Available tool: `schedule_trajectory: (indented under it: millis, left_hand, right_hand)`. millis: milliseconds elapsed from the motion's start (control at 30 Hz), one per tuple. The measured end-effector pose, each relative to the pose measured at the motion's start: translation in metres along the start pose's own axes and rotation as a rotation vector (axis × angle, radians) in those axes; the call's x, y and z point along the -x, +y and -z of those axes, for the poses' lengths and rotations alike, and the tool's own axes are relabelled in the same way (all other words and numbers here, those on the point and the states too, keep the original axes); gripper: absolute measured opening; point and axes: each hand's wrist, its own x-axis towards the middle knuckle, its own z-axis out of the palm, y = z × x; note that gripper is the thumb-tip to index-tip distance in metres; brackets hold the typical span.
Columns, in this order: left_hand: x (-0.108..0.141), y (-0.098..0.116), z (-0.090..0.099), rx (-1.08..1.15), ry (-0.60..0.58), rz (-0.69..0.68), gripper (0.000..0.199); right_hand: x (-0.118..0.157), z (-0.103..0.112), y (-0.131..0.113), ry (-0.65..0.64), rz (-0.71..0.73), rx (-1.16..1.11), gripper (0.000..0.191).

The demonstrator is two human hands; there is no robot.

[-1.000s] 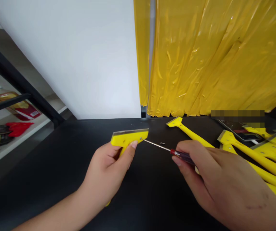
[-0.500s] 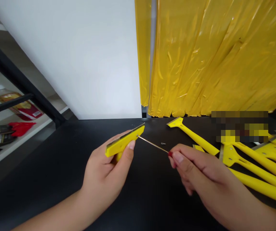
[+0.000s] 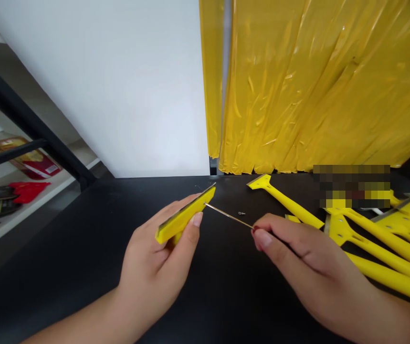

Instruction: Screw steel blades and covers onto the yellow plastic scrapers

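My left hand is closed around a yellow scraper, its head tilted up to the right with a thin metal blade edge along the top. My fingers hide most of its handle. In my right hand is a thin screwdriver, pinched at its red handle, which is mostly covered by the fingers. The shaft's tip touches the scraper head near its right end, at a screw position. A small metal screw lies on the black table between and beyond my hands.
Several yellow scrapers lie in a pile at the right, and one scraper lies farther back. Behind the black table stand a white panel and yellow plastic sheeting. A shelf at left holds a bottle and a red item.
The scraper head has tilted slightly, its left end a little lower. My right hand's fingers have rolled on the screwdriver handle, covering more of the red. The tip stays at the same spot.
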Motion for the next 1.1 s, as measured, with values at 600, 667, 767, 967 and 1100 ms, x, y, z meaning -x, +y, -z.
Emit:
schedule_trajectory:
  millis: [600, 667, 767, 967, 1100]
  left_hand:
    - [-0.02, -0.01, -0.014, 0.615, -0.058, 0.329, 0.021]
    - [-0.022, -0.006, -0.014, 0.638, -0.061, 0.348, 0.021]
    - [-0.024, -0.001, -0.014, 0.672, -0.067, 0.348, 0.022]
    - [-0.022, -0.001, -0.017, 0.717, -0.103, 0.33, 0.025]
    - [-0.021, -0.002, -0.017, 0.74, -0.106, 0.349, 0.024]
  right_hand:
    - [-0.033, 0.017, 0.039, 0.032, -0.046, 0.65, 0.018]
    - [-0.035, 0.012, 0.044, -0.037, -0.057, 0.818, 0.033]
    - [-0.035, 0.001, 0.049, -0.088, -0.072, 0.934, 0.05]
    - [-0.035, -0.01, 0.047, -0.176, -0.104, 0.982, 0.062]
    - [-0.035, -0.006, 0.049, -0.187, -0.056, 0.879, 0.054]
